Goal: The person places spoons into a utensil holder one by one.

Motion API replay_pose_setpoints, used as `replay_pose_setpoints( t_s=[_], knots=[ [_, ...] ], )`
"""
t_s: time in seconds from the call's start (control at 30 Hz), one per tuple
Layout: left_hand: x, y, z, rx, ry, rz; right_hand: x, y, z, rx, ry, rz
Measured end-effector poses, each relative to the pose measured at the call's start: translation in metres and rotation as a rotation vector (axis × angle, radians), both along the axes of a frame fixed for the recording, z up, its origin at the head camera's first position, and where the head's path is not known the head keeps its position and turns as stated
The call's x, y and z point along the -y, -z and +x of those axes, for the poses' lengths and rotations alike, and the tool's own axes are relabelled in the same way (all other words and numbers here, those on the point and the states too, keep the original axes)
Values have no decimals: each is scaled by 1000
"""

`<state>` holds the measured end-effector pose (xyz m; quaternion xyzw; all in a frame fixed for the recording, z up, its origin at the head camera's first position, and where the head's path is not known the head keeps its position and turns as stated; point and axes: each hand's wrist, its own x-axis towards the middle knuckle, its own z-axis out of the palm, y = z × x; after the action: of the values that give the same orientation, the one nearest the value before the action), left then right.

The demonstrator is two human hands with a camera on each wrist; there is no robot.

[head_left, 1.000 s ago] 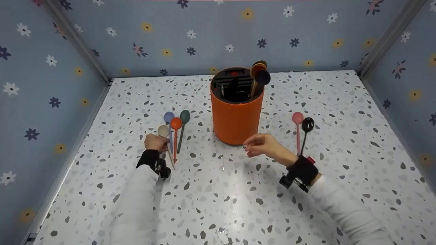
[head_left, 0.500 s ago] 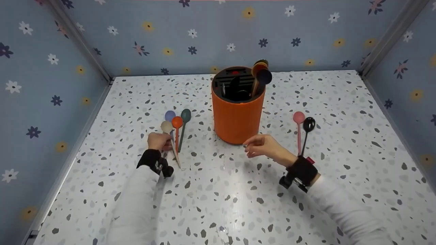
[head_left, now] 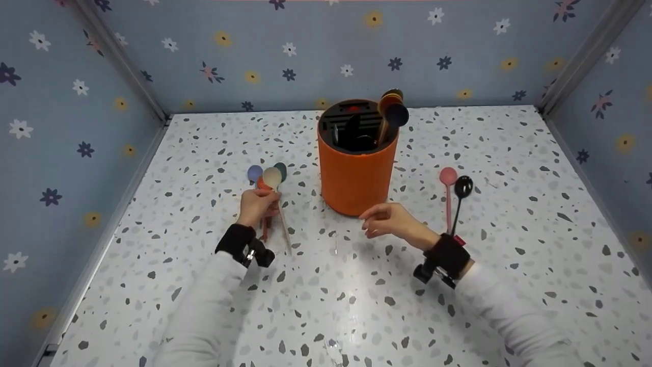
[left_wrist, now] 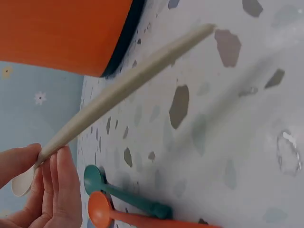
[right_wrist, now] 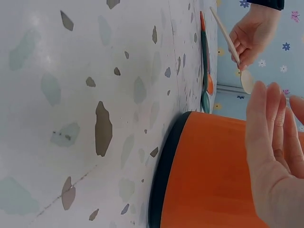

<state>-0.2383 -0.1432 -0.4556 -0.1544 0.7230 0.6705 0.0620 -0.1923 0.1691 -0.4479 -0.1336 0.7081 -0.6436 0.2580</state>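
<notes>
A beige spoon point(left_wrist: 109, 97) is pinched near its bowl between the thumb and fingers of my left hand point(head_left: 259, 206), raised off the table with its handle slanting down. Below it lie an orange spoon point(left_wrist: 137, 217) and a green spoon point(left_wrist: 130, 195), partly hidden by the hand in the head view. A lavender spoon point(head_left: 254, 173) lies just left of them, its handle mostly covered. My right hand point(head_left: 389, 221), fingers loosely bent and holding nothing, hovers by the base of the orange utensil holder point(head_left: 355, 183). Several dark utensils point(head_left: 393, 112) stick out of its top.
To the right, a pink spoon point(head_left: 448, 177) and a black spoon point(head_left: 463, 187) lie side by side on the speckled table point(head_left: 346, 306). Flower-patterned walls point(head_left: 316, 46) enclose the back and both sides.
My left hand has lifted the beige spoon and carried it right, over the orange and green spoons. My right hand has barely shifted.
</notes>
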Motion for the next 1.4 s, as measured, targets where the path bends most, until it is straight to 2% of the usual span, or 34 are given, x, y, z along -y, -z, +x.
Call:
replay_pose_setpoints(
  t_s=[0.17, 0.37, 0.53, 0.73, 0.87, 1.1, 1.27, 1.4],
  knots=[
    [-18, -8, 9, -48, 17, 34, 4, 1, 0, -4, -19, -21],
    [-39, -20, 22, -97, 62, 7, 9, 2, 2, 2, -19, -3],
    [-54, -30, 33, -140, 66, 47, 14, 2, 2, 14, -17, 13],
    [-68, -41, 41, -198, 110, 91, 20, -1, 1, 6, -41, 3],
    [-75, -49, 42, -218, 124, 118, 25, -8, 0, -23, -59, 22],
    [-87, -66, 45, -198, 109, 150, 32, -24, -2, -74, -92, 39],
    [-94, -81, 45, -222, 103, 176, 36, -41, -2, -117, -105, 42],
    [-97, -92, 45, -237, 113, 162, 37, -56, -2, -148, -103, 63]
  ],
)
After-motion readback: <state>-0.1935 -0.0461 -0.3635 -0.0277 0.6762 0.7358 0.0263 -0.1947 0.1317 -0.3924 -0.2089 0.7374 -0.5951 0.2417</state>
